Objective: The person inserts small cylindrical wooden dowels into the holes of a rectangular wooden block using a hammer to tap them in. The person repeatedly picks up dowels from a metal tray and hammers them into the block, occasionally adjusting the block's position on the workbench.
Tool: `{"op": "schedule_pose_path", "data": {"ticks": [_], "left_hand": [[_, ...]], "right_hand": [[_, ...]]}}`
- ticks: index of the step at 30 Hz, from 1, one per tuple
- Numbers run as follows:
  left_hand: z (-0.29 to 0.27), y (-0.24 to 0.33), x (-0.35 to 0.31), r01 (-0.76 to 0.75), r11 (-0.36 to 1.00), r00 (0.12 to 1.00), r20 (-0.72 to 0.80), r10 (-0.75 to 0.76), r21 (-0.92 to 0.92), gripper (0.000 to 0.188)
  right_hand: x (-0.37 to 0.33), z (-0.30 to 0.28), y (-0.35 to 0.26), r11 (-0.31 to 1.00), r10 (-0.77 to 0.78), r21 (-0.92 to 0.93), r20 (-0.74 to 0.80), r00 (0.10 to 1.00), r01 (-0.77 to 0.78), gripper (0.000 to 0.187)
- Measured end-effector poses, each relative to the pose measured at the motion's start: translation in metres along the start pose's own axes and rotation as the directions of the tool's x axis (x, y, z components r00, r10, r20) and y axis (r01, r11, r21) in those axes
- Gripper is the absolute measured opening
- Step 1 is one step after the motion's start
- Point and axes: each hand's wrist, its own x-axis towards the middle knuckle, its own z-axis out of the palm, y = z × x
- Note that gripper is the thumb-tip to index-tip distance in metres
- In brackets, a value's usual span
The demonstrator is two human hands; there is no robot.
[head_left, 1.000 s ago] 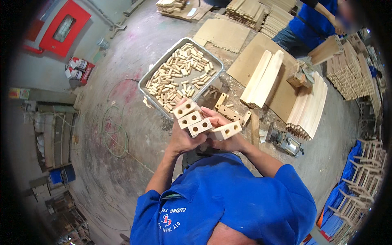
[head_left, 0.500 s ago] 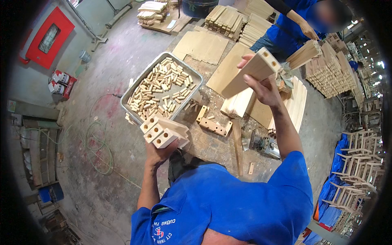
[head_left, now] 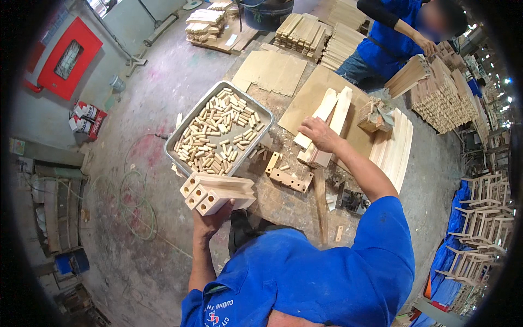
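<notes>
My left hand [head_left: 214, 219] is closed around a small bundle of pale wooden slats [head_left: 218, 192]; round drilled holes show in their near ends. Farther right, my right hand [head_left: 320, 134] lies over a short stack of slats, its fingers curled down on a light slat [head_left: 327, 103]; the fingertips are partly hidden. Beside that one, another slat [head_left: 342, 111] rests at a slight angle. Between my hands is a metal tray [head_left: 268, 115] of short wooden dowels [head_left: 210, 131], its near corner just beyond the bundle.
A drilled wooden jig [head_left: 291, 179] lies on the workbench, with a wooden bar [head_left: 320, 210] nearer me. Cardboard sheets [head_left: 278, 71] cover its far part. More slats [head_left: 393, 147] lie at right, near a wooden block [head_left: 376, 115]. A co-worker [head_left: 389, 46] handles slats beyond.
My right hand has come down from holding a drilled wooden piece in the air to the stack on the bench. My left hand still holds its bundle, now turned slightly.
</notes>
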Motion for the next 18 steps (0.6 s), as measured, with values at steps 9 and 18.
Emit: {"op": "schedule_pose_path", "data": {"ticks": [9, 18], "left_hand": [[-0.003, 0.006, -0.001, 0.017, 0.998, 0.997, 0.073, -0.021, 0.058, 0.045], [-0.009, -0.011, 0.001, -0.108, 0.991, 0.986, 0.134, 0.096, 0.08, 0.041]], "right_hand": [[0.032, -0.009, 0.005, 0.946, 0.3, -0.063, 0.546, 0.783, -0.318, 0.04], [0.168, 0.049, -0.085, 0.904, 0.193, 0.366, 0.112, 0.975, -0.221, 0.032]]}}
